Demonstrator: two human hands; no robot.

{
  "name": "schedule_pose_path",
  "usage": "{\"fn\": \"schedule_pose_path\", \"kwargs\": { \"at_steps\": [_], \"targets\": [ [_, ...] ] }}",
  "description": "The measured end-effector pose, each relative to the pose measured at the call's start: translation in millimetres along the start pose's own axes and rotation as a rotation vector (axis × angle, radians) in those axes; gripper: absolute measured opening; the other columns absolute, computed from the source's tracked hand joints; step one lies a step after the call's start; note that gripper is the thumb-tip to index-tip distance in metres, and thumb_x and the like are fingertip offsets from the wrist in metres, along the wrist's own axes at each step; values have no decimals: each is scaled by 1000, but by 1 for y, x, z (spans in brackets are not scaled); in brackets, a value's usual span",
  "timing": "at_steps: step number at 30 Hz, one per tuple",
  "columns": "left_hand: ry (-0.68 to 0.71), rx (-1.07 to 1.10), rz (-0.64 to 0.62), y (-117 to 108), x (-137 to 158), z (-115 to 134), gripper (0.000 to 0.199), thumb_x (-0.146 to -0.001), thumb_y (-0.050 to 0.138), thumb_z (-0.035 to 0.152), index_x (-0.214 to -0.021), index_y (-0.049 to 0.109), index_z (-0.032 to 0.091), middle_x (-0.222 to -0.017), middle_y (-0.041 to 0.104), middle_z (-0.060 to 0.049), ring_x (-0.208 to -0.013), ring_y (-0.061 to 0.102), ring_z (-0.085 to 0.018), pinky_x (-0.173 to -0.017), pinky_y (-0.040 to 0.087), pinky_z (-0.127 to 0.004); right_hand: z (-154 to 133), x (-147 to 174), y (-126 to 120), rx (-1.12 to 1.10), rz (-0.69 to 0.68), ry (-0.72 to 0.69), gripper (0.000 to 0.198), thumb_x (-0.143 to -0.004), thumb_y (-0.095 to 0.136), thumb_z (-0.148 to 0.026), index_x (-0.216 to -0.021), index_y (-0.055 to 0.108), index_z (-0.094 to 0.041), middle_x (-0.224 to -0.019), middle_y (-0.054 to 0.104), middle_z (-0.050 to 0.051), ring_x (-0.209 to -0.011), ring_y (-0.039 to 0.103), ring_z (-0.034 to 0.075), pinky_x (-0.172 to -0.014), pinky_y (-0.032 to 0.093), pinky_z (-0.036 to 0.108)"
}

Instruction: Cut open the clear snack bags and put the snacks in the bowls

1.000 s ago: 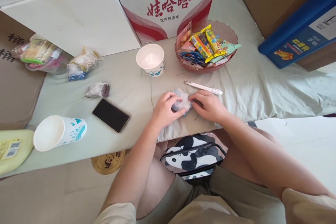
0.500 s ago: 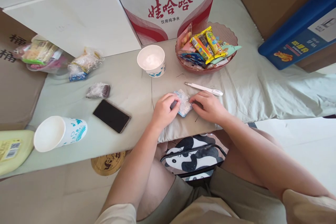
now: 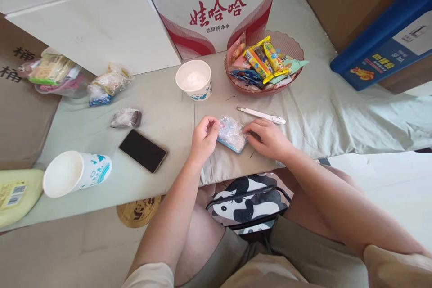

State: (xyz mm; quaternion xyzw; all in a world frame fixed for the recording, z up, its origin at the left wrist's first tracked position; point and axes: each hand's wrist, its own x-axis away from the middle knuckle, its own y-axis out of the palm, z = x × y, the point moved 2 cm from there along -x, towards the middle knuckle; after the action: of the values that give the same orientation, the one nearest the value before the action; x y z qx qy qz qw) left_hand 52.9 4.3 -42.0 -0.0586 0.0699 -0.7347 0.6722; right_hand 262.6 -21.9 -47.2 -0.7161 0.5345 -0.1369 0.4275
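Note:
Between my hands, on the cloth near its front edge, lies a small blue-edged packet (image 3: 232, 136) wrapped in crinkled clear plastic film. My left hand (image 3: 204, 137) pinches the film at the packet's upper left corner, thumb against fingers. My right hand (image 3: 268, 137) rests at the packet's right edge, its fingers curled and the fingertips touching the film; what is under them is hidden. Just beyond my right hand lies a white utility knife (image 3: 261, 114).
Behind stand a paper cup (image 3: 194, 80) and a pink bowl (image 3: 263, 90) of wrapped snacks. To the left are a phone (image 3: 143, 150), a dark film-wrapped piece (image 3: 126, 118), a bagged bundle (image 3: 110, 84), a tipped paper cup (image 3: 77, 173) and a yellow-green bottle (image 3: 18, 195). Boxes (image 3: 216, 18) line the back.
My left hand has moved left, drawing the film out with it. The packet has shifted slightly left and more of it shows. My right hand stays nearly in place.

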Motion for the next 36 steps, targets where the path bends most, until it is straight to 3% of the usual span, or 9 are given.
{"fn": "schedule_pose_path", "kwargs": {
  "at_steps": [5, 13, 21, 23, 26, 29, 31, 33, 36],
  "targets": [
    [-32, 56, 44, -1, -2, -2, 28, -86, 66, 46, -80, 56, 21, -68, 54, 2, -61, 49, -11, -59, 40, -24, 1, 0, 0, -2, -4, 6, 17, -89, 51, -20, -94, 66, -21, -92, 70, 10, -91, 63, 27, -84, 49, 43],
    [-66, 107, 59, -1, -2, -5, 27, -86, 66, 46, -81, 56, 21, -66, 51, 3, -59, 48, -11, -56, 40, -23, 0, 1, 1, -9, -5, 10, 17, -89, 51, -20, -95, 67, -21, -93, 71, 10, -90, 63, 27, -85, 50, 45],
    [-292, 409, 124, 0, -3, 3, 26, -83, 67, 40, -80, 47, 23, -69, 53, 4, -58, 57, -10, -53, 46, -21, -10, -1, -9, -74, 104, -31, 19, -90, 53, -23, -105, 64, -22, -107, 68, 11, -101, 65, 27, -91, 52, 45],
    [-316, 486, 80, 1, -1, 8, 29, -81, 68, 41, -80, 45, 23, -70, 55, 5, -58, 58, -10, -52, 46, -21, -12, -1, -8, -103, 86, -66, 27, -88, 58, -27, -115, 62, -24, -118, 66, 12, -111, 63, 29, -97, 50, 47],
    [-372, 614, -25, 4, 2, 14, 30, -80, 69, 42, -82, 45, 23, -73, 61, 3, -62, 63, -13, -53, 50, -24, -12, 3, -2, -145, 58, -80, 57, -84, 65, -32, -138, 47, -25, -134, 60, 14, -124, 58, 32, -103, 48, 51],
    [-454, 714, -30, 8, 2, 14, 25, -80, 66, 40, -83, 49, 22, -79, 68, 0, -75, 70, -18, -61, 57, -30, -9, 6, 2, -188, 100, -13, 79, -83, 67, -33, -151, 28, -24, -135, 59, 16, -121, 60, 32, -101, 50, 51],
    [-510, 749, 13, 9, 0, 10, 19, -82, 63, 38, -86, 53, 22, -84, 71, -3, -85, 73, -21, -68, 59, -33, -8, 5, 2, -196, 118, 24, 74, -84, 66, -34, -149, 31, -24, -129, 62, 15, -115, 63, 31, -97, 52, 49],
    [-548, 752, 49, 10, -2, 5, 17, -84, 59, 37, -89, 56, 21, -88, 72, -5, -92, 73, -22, -74, 60, -35, -8, 3, 1, -177, 108, 38, 59, -86, 66, -35, -139, 44, -26, -123, 65, 13, -111, 64, 30, -94, 54, 48],
    [-501, 708, 63, 9, -4, 0, 25, -85, 57, 44, -94, 56, 21, -95, 72, -7, -96, 71, -22, -79, 59, -36, -8, 0, 0, -153, 103, 50, 42, -86, 66, -35, -126, 55, -25, -116, 66, 12, -108, 65, 30, -90, 55, 47]
  ]
}}
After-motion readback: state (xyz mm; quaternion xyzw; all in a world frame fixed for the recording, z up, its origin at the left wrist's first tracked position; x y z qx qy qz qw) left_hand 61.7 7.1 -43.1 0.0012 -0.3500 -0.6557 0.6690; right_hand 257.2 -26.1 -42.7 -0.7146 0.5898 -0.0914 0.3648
